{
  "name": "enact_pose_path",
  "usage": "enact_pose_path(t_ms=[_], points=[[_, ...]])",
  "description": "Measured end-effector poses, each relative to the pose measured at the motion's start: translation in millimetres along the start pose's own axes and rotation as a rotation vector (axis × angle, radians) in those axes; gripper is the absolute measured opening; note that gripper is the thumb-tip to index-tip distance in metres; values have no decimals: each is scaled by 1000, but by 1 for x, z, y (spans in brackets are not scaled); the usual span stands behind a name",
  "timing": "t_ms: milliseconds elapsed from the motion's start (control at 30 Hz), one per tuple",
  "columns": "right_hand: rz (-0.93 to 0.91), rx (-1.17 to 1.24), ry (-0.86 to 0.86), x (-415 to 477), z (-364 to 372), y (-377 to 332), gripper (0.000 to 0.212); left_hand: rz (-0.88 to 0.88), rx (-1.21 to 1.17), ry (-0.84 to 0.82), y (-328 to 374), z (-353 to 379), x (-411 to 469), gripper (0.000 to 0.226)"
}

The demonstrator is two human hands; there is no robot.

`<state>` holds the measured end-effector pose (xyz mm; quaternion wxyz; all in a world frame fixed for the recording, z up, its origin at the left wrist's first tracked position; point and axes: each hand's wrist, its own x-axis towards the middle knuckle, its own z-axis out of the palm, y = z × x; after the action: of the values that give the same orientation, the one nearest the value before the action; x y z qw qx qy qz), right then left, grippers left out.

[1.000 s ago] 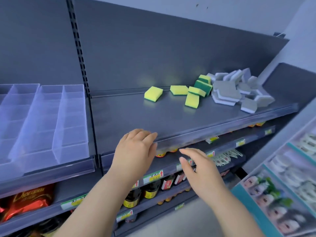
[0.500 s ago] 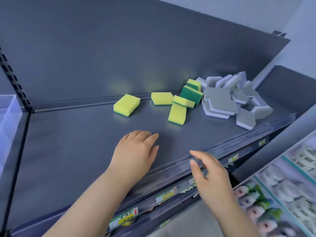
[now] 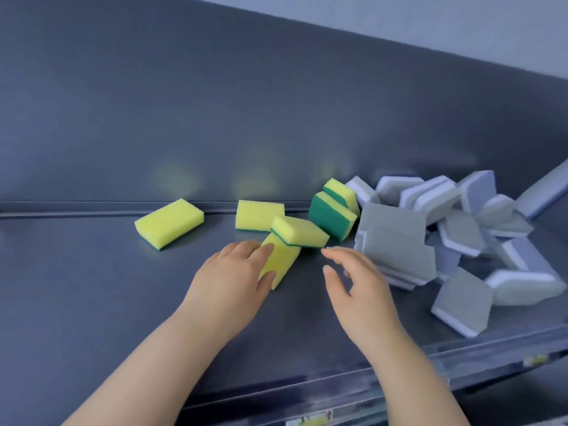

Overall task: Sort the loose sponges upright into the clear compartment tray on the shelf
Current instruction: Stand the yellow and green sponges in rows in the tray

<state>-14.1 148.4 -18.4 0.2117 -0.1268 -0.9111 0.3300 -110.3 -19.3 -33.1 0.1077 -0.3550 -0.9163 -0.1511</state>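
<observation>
Writing: two small tags (image 3: 309, 421) on the front rail of the shelf (image 3: 92, 287), yellow and white; the print is too blurred to read.
Yellow sponges (image 3: 169, 223): six rectangular blocks of bright yellow foam, each with a thin dark green scouring layer on one face.
Where they lie: loose towards the back of the shelf. One lies alone at the left, one flat by the back wall, and one rests tilted across others. Two stand on edge at the right, the front one showing its green face.
Grey sponges (image 3: 396, 241): a jumbled heap at the right end of the shelf, just beside the green-faced pair. Each has a grey pad on white foam and angled corners; some lie flat, some stand on edge.
Left hand (image 3: 233, 278): palm down, fingers straight and together. The index finger and thumb touch the left edge of the nearest sponge (image 3: 281, 262), which lies flat.
Right hand (image 3: 359, 290): held on edge, fingers loosely spread and holding nothing, between the nearest sponge and the grey heap.
</observation>
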Motion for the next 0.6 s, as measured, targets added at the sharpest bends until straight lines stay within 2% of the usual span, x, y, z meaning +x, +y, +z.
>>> enact_pose_path(t_ms=[100,233,400,467,600], points=[[-110,-54,-60,29,-6,19,30,-131,-1,-6,18,11,12,46],[-220,-79,-173,61,-1,31,36,-206,139,-38,30,25,14,36],[-259,-87,-373,81,15,36,37,-279,141,-37,35,26,10,30],[-243,-58,-406,81,16,38,30,-375,96,-22,34,27,10,35],[-261,-84,-444,75,5,36,22,-533,-32,-117,31,21,11,49]])
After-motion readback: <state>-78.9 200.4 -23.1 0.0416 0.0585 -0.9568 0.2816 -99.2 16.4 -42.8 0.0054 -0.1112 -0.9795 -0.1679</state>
